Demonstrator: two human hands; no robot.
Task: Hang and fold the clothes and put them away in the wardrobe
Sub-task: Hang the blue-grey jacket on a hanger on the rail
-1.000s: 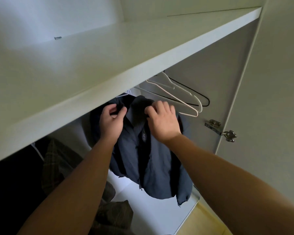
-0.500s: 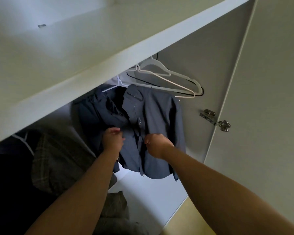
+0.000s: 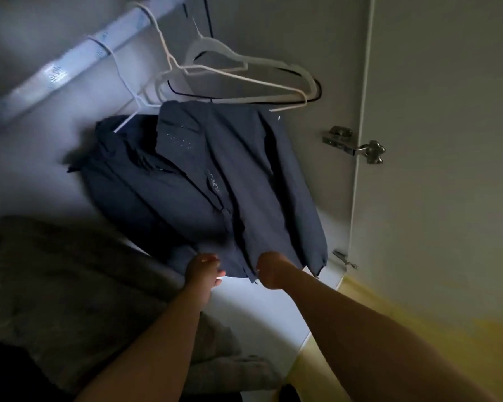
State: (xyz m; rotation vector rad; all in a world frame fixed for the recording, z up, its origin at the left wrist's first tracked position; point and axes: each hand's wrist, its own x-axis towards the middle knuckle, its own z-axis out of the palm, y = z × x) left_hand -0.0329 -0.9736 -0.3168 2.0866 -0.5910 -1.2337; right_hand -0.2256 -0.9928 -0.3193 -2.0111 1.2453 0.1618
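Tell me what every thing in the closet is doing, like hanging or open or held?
navy shirt: hanging on a white hanger, hem held by both hands.
left hand: grips the shirt's hem.
right hand: grips the shirt's hem.
spare hangers: hanging bare on the rail.
rail: carrying the hangers.
wardrobe door: open.

Left hand (image 3: 204,271) and right hand (image 3: 273,271): both bare. Left forearm (image 3: 157,343) and right forearm (image 3: 375,329) bare along whole visible length, to near frame edge. Fingers blurred; nails and finer detail unreadable.
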